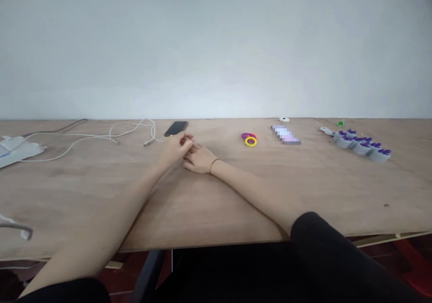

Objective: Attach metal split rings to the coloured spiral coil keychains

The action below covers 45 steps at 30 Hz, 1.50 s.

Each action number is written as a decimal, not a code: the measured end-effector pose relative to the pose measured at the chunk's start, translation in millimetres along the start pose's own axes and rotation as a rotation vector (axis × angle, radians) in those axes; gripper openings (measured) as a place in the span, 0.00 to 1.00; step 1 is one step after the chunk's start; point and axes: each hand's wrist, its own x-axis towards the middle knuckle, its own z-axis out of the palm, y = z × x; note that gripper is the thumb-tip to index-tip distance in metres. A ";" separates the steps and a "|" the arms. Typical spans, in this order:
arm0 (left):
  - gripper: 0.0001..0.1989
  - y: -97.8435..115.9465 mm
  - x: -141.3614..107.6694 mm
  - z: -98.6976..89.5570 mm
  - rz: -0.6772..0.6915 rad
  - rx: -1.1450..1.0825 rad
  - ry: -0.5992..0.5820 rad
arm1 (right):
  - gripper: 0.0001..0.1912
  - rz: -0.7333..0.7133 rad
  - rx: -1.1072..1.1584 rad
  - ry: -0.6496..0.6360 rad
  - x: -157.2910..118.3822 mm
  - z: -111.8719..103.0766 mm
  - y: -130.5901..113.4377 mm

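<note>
My left hand (176, 151) is curled in a pinch at the fingertips of my right hand. Whatever lies between its thumb and forefinger is too small to make out. My right hand (200, 160) rests low on the table, palm down, its fingers stretched toward the left hand and touching it. A thin dark band (212, 165) circles the right wrist. Just behind my left hand lies a dark smartphone (176, 128). To the right of both hands are coiled hair ties (250, 141) in yellow, purple and orange.
White cables (111, 134) run from a white power strip (23, 149) across the left side. On the right are a blurred-out phone (285, 134), several grey cups with purple tops (362, 148), a white tool (326, 131) and a green item (341, 123). A wall borders the wooden table's back.
</note>
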 end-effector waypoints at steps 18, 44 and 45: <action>0.15 20.4 -22.7 38.3 0.080 -0.263 -0.188 | 0.03 0.116 0.099 -0.018 -121.0 -72.7 -24.3; 0.25 56.3 -37.4 59.7 0.311 -0.156 -0.357 | 0.08 0.398 0.251 0.184 -135.8 -73.5 18.9; 0.25 56.5 -37.8 59.3 0.314 -0.151 -0.361 | 0.07 0.377 0.248 0.185 -135.0 -74.9 17.5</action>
